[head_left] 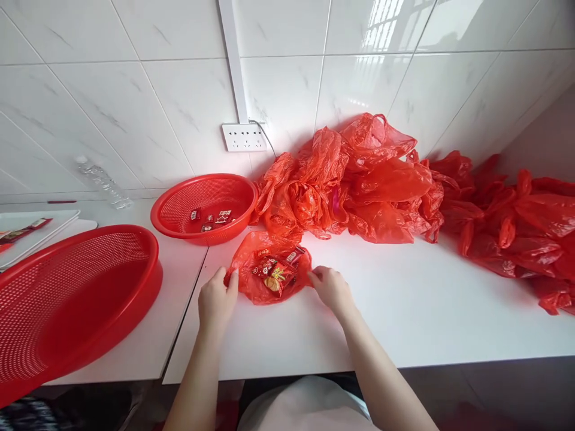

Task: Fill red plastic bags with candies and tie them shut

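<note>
A red plastic bag (254, 291) lies on the white table in front of me with its mouth spread wide. Inside it are several small snack packets (276, 276), mostly red, one picturing a round biscuit. My left hand (217, 299) pinches the bag's left rim between thumb and fingers. On the opposite side, my right hand (331, 290) grips the right rim the same way. Just behind the bag stands a round red plastic basket (173, 230) with a few small wrapped packets (220, 218) at its bottom.
A larger red basket (150, 248) stands at left, near a white tray (40, 230) holding packets. A clear plastic bottle (105, 182) lies by the wall. Many red plastic bags (386, 179) are heaped along the back and right. A power socket (245, 137) is on the tiled wall.
</note>
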`<state>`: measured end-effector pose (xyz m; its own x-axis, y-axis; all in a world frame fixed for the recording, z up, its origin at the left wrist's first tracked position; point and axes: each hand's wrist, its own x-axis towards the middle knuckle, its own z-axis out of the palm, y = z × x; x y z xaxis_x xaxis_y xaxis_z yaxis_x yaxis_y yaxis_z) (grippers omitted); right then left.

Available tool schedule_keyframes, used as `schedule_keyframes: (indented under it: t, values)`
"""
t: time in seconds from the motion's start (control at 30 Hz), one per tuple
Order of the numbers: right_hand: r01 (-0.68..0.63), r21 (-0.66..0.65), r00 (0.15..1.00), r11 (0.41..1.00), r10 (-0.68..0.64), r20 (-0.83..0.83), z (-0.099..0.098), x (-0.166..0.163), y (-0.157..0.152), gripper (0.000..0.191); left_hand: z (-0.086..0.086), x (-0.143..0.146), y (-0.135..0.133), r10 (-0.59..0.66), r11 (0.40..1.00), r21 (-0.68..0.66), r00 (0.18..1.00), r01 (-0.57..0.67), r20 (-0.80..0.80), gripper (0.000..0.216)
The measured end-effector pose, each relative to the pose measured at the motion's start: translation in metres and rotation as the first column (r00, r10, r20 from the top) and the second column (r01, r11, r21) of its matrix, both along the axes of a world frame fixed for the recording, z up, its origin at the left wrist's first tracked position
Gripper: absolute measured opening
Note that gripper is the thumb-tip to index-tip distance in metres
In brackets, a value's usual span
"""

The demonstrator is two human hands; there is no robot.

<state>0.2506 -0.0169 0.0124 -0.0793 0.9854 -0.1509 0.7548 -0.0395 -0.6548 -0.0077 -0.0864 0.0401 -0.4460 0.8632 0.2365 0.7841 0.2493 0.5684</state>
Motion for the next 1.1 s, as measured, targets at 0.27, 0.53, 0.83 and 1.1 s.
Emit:
schedule_keyframes:
  t: [0.27,0.53,0.83,1.1]
  values:
    - [0.211,0.362,0.749,0.908,0.087,-0.656,0.085,0.033,0.044,0.029,0.081,-0.011,0.019,-0.277,0.930,0.367,0.670,0.006,0.689,0.031]
    - [0.177,0.499,0.750,0.848,0.212,-0.627,0.151,0.066,0.067,0.037,0.151,-0.026,0.033,-0.069,0.965,0.253,0.867,-0.067,0.494,0.030]
    - [-0.058,0.508,0.514,0.859,0.462,-0.723,0.149,0.044,0.056,0.031,0.132,0.013,0.061,-0.670,0.742,0.487,0.532,0.461,0.517,0.076]
    - [-0.136,0.361,0.666,0.923,0.355,-0.656,0.137,0.024,0.050,0.042,0.112,0.064,0.076,-0.623,0.760,0.428,0.358,0.490,0.696,0.062]
